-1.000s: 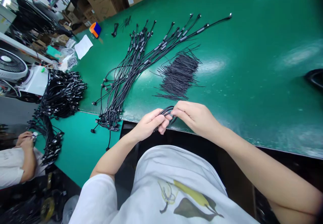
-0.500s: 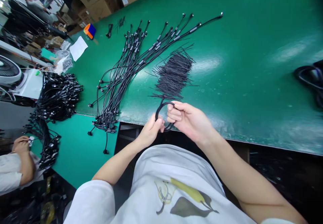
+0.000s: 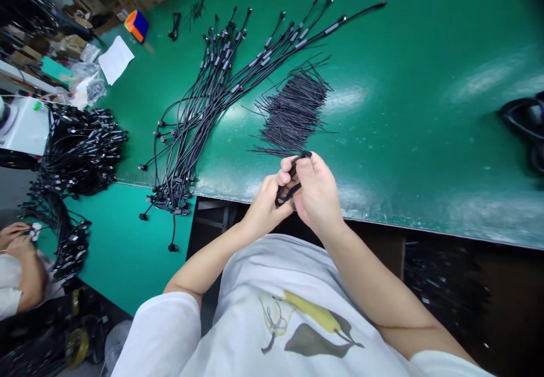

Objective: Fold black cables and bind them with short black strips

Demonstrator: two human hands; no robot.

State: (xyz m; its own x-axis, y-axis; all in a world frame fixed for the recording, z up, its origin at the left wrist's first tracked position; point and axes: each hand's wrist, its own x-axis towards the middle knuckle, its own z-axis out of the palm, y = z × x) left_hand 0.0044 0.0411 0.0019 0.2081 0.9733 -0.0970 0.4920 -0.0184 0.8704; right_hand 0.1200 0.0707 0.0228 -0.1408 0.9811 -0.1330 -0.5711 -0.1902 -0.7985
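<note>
At the near edge of the green table (image 3: 425, 139), my left hand (image 3: 267, 204) and my right hand (image 3: 317, 193) both grip a coiled black cable (image 3: 291, 186), folded into a tight bundle between them. Fingers of both hands are closed round it. Just beyond my hands lies a pile of thin black twist ties (image 3: 293, 110). To its left a bundle of long black cables with connectors (image 3: 212, 93) fans out across the table.
A heap of finished black cables (image 3: 79, 150) sits at the left, by another person's hands (image 3: 17, 235). A white sheet (image 3: 115, 58) and an orange-blue object (image 3: 136, 25) lie at the far left. A dark cable coil (image 3: 525, 119) is at the right edge.
The open loop of cable has been squeezed into a tight bundle. Both hands have closed together round it and shifted slightly right; the camera has tilted down a little.
</note>
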